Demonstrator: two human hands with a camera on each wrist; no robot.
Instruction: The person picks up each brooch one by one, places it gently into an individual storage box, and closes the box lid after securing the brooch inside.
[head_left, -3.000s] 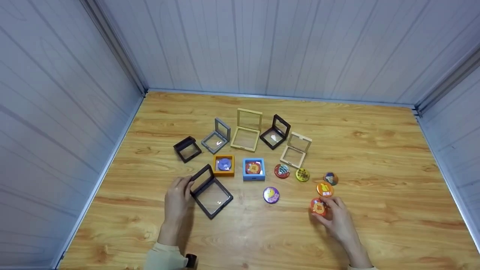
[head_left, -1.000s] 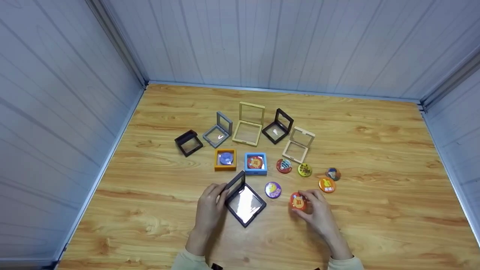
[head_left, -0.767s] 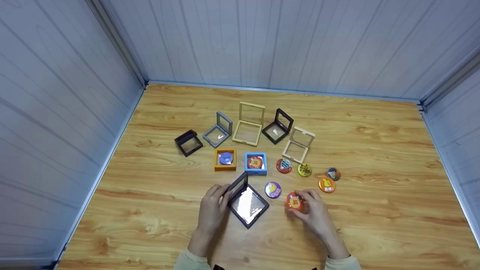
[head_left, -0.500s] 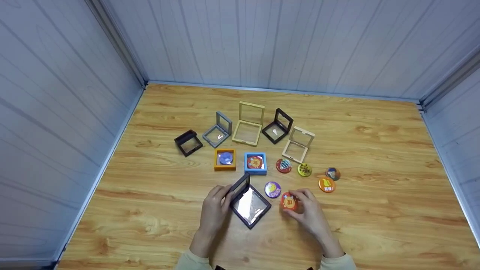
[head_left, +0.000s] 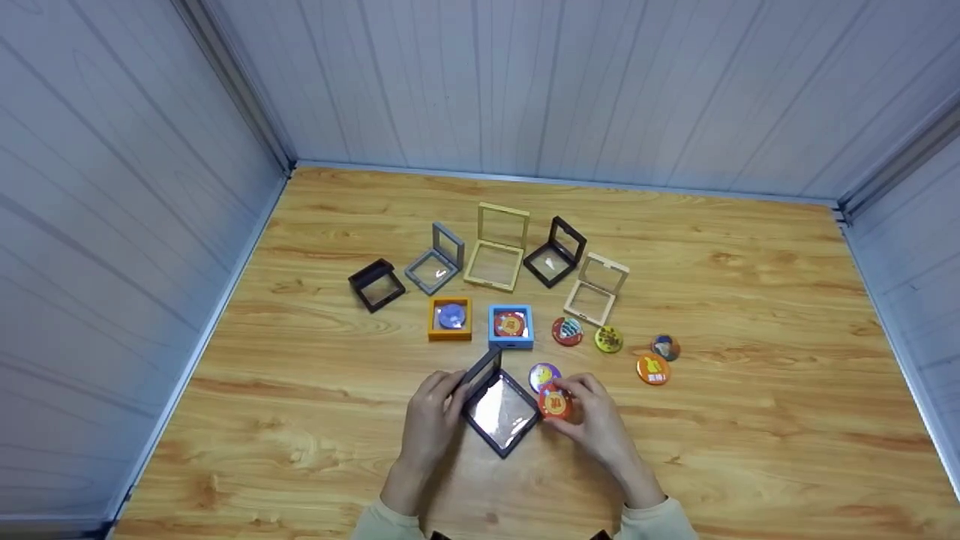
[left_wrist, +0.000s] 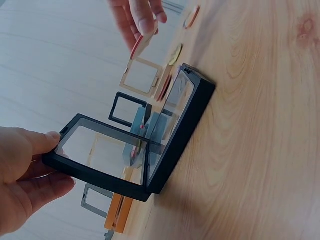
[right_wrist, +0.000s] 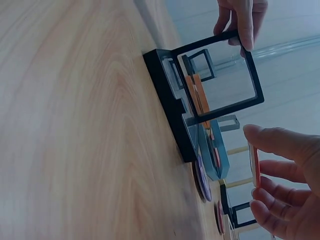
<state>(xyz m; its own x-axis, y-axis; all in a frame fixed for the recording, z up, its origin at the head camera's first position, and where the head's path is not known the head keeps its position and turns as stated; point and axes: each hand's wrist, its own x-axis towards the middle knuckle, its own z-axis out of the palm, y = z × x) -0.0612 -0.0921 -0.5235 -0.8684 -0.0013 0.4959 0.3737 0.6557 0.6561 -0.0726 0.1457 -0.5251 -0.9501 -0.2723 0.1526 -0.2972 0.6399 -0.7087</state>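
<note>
My left hand (head_left: 431,415) pinches the raised lid of a black display frame (head_left: 501,415), whose clear-windowed base lies on the table. In the left wrist view the lid of the same frame (left_wrist: 100,174) stands up from its hinge, thumb on one side and fingers on the other. A red round button badge (head_left: 555,402) with a gold centre is pinched by its edges in my right hand (head_left: 598,420). That badge (right_wrist: 255,166) is off the table in the right wrist view, just beside the base's right corner. It partly covers a purple badge (head_left: 544,374) behind it.
Behind stand several open frames, among them a yellow one (head_left: 495,265) and a grey one (head_left: 433,271). Closer in are an orange frame (head_left: 434,333) and a blue frame (head_left: 511,346), each with a badge inside. Loose badges, including an orange one (head_left: 653,369), lie to the right.
The red badge has travelled left in my right hand, up to the black frame. My left hand has shifted that frame rightward, its lid still raised; lately it has barely moved.
</note>
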